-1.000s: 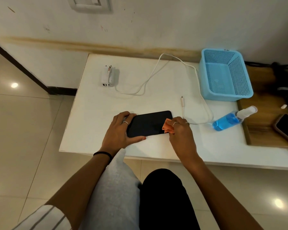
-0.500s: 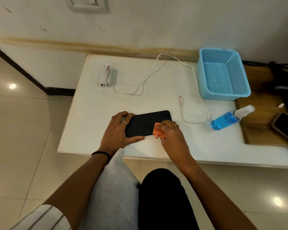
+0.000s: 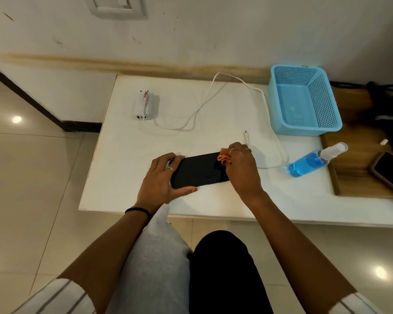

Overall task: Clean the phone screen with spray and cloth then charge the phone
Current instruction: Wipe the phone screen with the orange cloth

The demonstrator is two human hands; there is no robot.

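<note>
1. Head view. White bench (image 3: pixel 123 159) set against the wall; wall socket (image 3: pixel 117 5) at 12 o'clock, top of frame.
2. Phone (image 3: pixel 199 169) lies flat, screen up and dark, long axis running 9 to 3 o'clock, near the bench's front edge at centre.
3. Left hand (image 3: pixel 160 180) grasps the phone's 9 o'clock end: fingers curled over the far edge, thumb along the near edge. Ring on one finger, dark band on the wrist.
4. Right hand (image 3: pixel 241 165) clenched round a bunched orange cloth (image 3: pixel 224 157), which touches the screen at the phone's 3 o'clock end, far corner. Most of the cloth is hidden under the fingers.
5. Spray bottle (image 3: pixel 315 160), blue liquid and white cap, lies on its side at 3 o'clock of the phone, well apart from it, near the bench's right edge.
6. White charger block (image 3: pixel 143 107) at 11 o'clock of the phone. White cable (image 3: pixel 213 96) loops from it across the far bench; its free plug (image 3: pixel 245 135) lies just beyond the right hand's knuckles.
7. Blue mesh basket (image 3: pixel 327 105) at 2 o'clock, just beside the cable.
8. Second phone (image 3: pixel 389 172) on a wooden surface (image 3: pixel 359 141) at far 3 o'clock, partly cut off by the frame.
</note>
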